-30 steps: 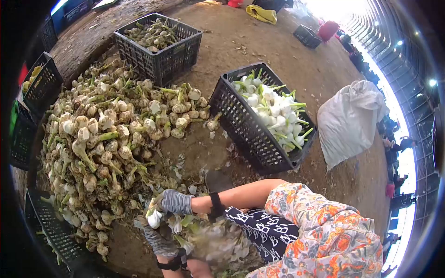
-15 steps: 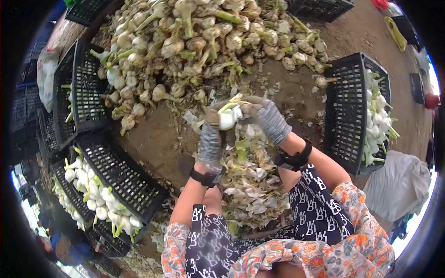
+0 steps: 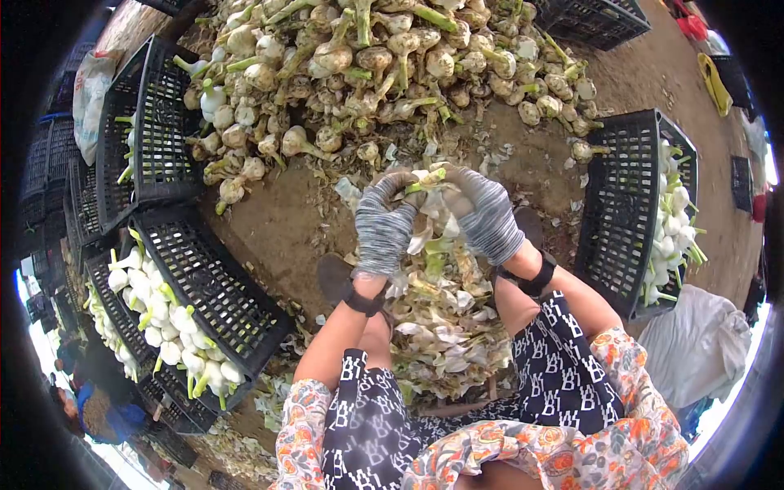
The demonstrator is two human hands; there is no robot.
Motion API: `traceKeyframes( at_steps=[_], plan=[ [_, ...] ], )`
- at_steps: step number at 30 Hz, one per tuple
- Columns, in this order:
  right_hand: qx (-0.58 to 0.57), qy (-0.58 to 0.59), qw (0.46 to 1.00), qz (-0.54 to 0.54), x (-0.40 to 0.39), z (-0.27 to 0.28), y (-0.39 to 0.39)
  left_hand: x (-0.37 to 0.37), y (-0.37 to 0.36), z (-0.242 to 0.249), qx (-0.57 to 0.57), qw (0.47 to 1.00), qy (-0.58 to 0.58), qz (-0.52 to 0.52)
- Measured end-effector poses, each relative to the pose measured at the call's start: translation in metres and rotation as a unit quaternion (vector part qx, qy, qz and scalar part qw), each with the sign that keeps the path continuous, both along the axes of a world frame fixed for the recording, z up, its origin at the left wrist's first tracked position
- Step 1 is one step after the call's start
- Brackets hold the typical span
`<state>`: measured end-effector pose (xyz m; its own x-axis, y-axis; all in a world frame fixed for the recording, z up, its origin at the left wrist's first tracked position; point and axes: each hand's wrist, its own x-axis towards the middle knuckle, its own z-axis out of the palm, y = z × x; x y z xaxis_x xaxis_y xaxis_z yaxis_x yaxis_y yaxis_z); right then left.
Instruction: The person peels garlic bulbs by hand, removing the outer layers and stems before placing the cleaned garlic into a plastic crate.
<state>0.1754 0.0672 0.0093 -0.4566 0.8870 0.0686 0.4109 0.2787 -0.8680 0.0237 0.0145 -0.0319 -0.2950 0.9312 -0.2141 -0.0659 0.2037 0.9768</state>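
Observation:
Both hands wear grey knitted gloves with darker, soiled fingers and meet in front of my knees. Between them is a garlic bulb (image 3: 426, 181), its cut green stem end showing at the top while most of the bulb is hidden by fingers. My left hand (image 3: 384, 224) is closed around its left side. On the other side, the bent fingers of my right hand (image 3: 486, 214) press against the bulb and its loose skin. Under the hands lies a heap of peeled garlic skins (image 3: 445, 335). Beyond them rises a large pile of unpeeled, dirt-stained garlic (image 3: 351, 73).
At left, a black crate (image 3: 216, 286) stands beside cleaned white garlic (image 3: 167, 327); another black crate (image 3: 167, 122) is behind it. On the right, a black crate (image 3: 621, 212) holds white bulbs (image 3: 674, 220). A white sack (image 3: 694, 343) lies nearby.
The bulb has turned: its white side showed between the hands before, and now the stem end faces up. My left fingers have curled further around it. The view has shifted slightly.

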Motion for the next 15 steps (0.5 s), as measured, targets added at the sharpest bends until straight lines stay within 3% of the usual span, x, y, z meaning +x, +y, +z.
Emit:
traceKeyframes(
  at_steps=[6, 10, 13, 15],
  plan=[
    [-0.056, 0.017, 0.998, -0.027, 0.000, -0.003, 0.001, -0.005, -0.001, 0.012, -0.075, 0.992, -0.105, 0.012],
    [-0.136, 0.098, 0.983, -0.076, 0.001, -0.007, 0.003, -0.008, -0.005, 0.000, -0.061, 0.984, -0.169, 0.016],
    [-0.206, 0.152, 0.959, -0.119, -0.001, -0.026, 0.005, -0.010, -0.008, -0.002, -0.053, 0.973, -0.226, 0.014],
    [-0.309, 0.226, 0.914, -0.138, 0.004, -0.032, 0.008, -0.012, -0.010, -0.003, -0.034, 0.964, -0.262, 0.008]
  ],
)
